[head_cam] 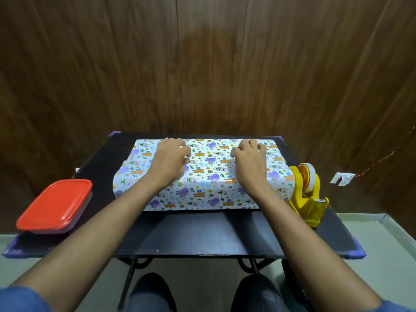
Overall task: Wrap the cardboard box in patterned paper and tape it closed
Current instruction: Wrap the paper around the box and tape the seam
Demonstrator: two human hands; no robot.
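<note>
Nearest the camera, at six o'clock, two knees in dark trousers [202,293] sit below the near edge of a small black folding table [202,235] with blue-purple corners. Bare forearms with blue sleeves reach up from seven and five o'clock across a bare strip of tabletop, the widest free room on the table.

At about eight o'clock, a flat rectangular container with an orange-red plastic lid [55,206] lies on the left end, its outer corner reaching past the table's left edge and well apart from the parcel.

In the centre, the cardboard box is fully covered by white paper patterned with purple and orange animals [202,183]; no cardboard shows. The paper's near edge lies flat on the table, and a loose flap sticks out at the left side. The far edge nearly meets the table's back edge by the brown wood-panelled wall [202,64].

The left hand [171,157] rests on top towards eleven o'clock, fingers curled and pressing the paper at the far edge. The right hand [248,158] does the same towards one o'clock; neither grips anything loose.

At three o'clock, a yellow plastic tape dispenser with a clear tape roll [307,194] stands just beside the parcel's right end, close to the table's right edge.
</note>
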